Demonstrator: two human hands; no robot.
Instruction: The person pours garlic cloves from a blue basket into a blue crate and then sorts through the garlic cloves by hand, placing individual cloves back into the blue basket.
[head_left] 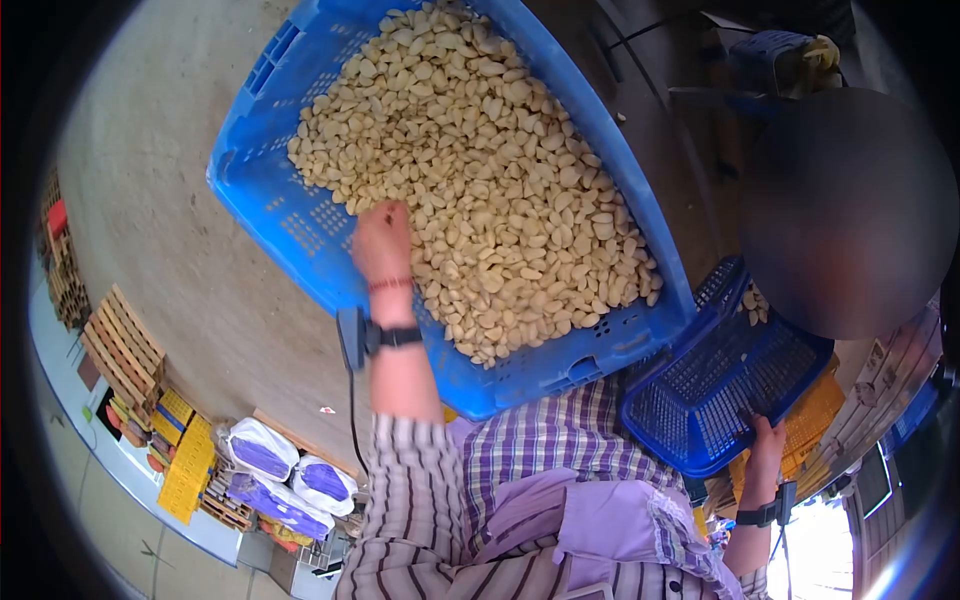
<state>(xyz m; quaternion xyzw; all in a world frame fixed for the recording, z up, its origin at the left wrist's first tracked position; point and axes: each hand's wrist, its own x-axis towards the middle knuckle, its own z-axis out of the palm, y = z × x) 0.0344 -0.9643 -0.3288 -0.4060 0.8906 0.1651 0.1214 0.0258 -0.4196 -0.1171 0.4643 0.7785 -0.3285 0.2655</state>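
Note:
A large blue crate (pixel 640 215) holds a broad heap of pale pieces that look like peeled garlic cloves (pixel 500 180). My left hand (pixel 383 240) is over the crate's left part, at the near-left edge of the heap. Its fingers are curled closed, and what they hold, if anything, is hidden. My right hand (pixel 765 450) grips the near rim of a dark blue perforated basket (pixel 690 415) at the right. A few pale cloves (pixel 755 303) lie at that basket's far end.
A blurred round patch covers part of the right side. Yellow crates (pixel 815 420) stand beneath the dark blue basket. Wooden pallets (pixel 122 340), yellow slatted pieces (pixel 187 470) and white-and-purple sacks (pixel 262 450) lie at the lower left on the concrete floor (pixel 190 200).

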